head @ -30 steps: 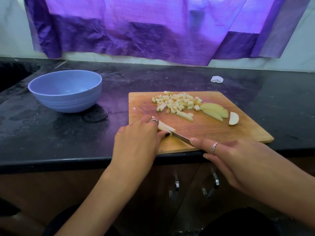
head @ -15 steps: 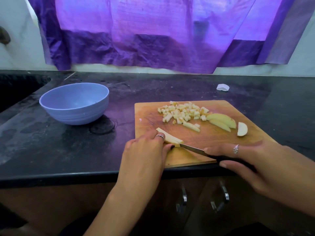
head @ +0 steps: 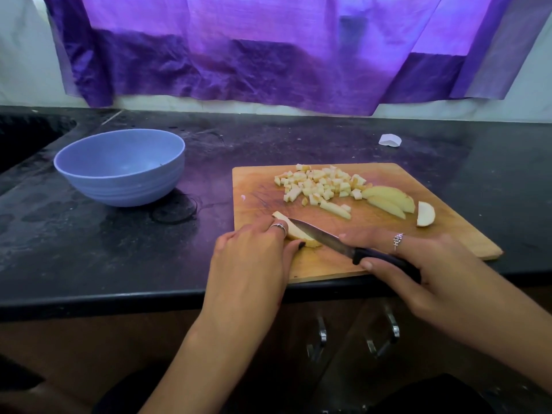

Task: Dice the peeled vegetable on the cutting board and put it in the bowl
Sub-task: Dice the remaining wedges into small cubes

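Observation:
A wooden cutting board point(head: 448, 234) lies on the black counter. At its near left, my left hand point(head: 254, 258) pinches a pale vegetable slice point(head: 294, 228) against the board. My right hand point(head: 418, 270) grips a black-handled knife point(head: 352, 252), whose blade lies lengthwise across that slice. A heap of small diced pieces point(head: 319, 185) sits at the board's far middle. Two more slices point(head: 388, 198) and a half-round end piece point(head: 425, 214) lie to the right. A blue bowl point(head: 119, 167) stands to the left of the board, and nothing shows inside it.
A small white scrap point(head: 389, 140) lies on the counter behind the board. A dark sink recess point(head: 27, 135) opens at the far left. Purple cloth point(head: 268, 55) hangs on the wall. Two cabinet handles point(head: 355, 339) sit below the counter edge.
The knife blade has slid forward along the slice under my left hand, and more of the handle shows in my right hand. The camera has tilted down a little.

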